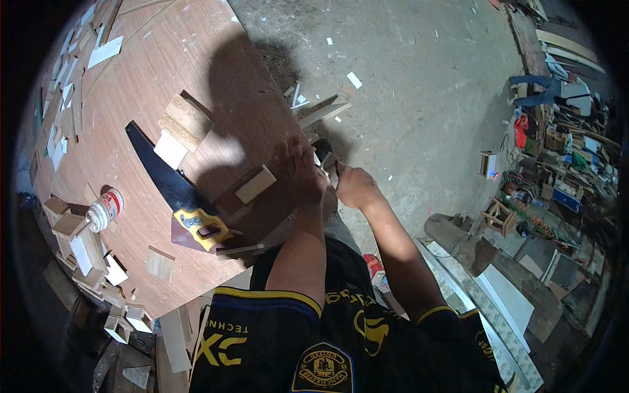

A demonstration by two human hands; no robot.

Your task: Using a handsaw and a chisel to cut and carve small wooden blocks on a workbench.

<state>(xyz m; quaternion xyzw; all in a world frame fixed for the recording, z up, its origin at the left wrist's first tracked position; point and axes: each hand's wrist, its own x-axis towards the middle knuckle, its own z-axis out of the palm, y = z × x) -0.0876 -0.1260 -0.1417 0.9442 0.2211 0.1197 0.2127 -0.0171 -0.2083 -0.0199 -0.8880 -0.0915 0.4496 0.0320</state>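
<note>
At the right edge of the wooden table, my left hand [303, 171] presses down on a small pale piece of wood [317, 158], mostly hidden under its fingers. My right hand [357, 187] is closed round a small flat greyish piece [329, 161], held against the table's edge beside the left fingers. Its exact kind is too small to tell. A light rectangular wood block [255, 187] lies just left of my left hand. Further left rests a handsaw [173, 180] with a black blade and a yellow handle.
Two flat wood pieces [185, 124] lie beyond the saw on the table [151, 59]. A white tub [105, 209] and small wooden boxes [85, 252] stand at the left. Offcuts litter the concrete floor [406, 98]. Another person [557, 90] is at the far right near piled scrap.
</note>
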